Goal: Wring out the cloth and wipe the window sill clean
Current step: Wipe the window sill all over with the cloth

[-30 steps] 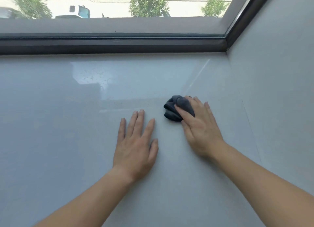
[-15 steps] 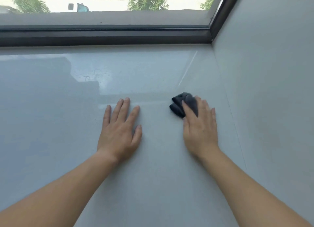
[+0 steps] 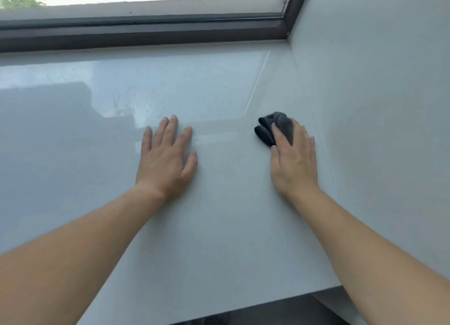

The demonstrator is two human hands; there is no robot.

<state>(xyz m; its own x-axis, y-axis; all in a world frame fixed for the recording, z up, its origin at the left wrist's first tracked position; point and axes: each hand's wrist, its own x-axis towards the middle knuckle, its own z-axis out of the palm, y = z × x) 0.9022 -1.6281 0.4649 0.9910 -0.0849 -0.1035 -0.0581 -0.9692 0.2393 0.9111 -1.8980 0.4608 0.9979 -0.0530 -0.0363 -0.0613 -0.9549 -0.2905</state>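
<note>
A small dark grey cloth (image 3: 267,127) lies bunched on the glossy pale grey window sill (image 3: 219,227), near the right wall. My right hand (image 3: 293,163) lies flat over the cloth's near part, straight fingers pressing it onto the sill; part of the cloth is hidden under the fingers. My left hand (image 3: 166,160) rests flat on the bare sill, fingers spread, about a hand's width left of the cloth. It touches nothing else.
A dark window frame (image 3: 146,36) runs along the sill's far edge. A pale side wall (image 3: 377,105) closes the sill on the right, close to the cloth. The sill's front edge (image 3: 243,310) shows at the bottom. Faint specks and streaks mark the sill (image 3: 126,101) left of centre.
My right hand has slid the cloth to the right, closer to the side wall. The left hand stays flat on the sill. The view has tilted down, showing the sill's front edge.
</note>
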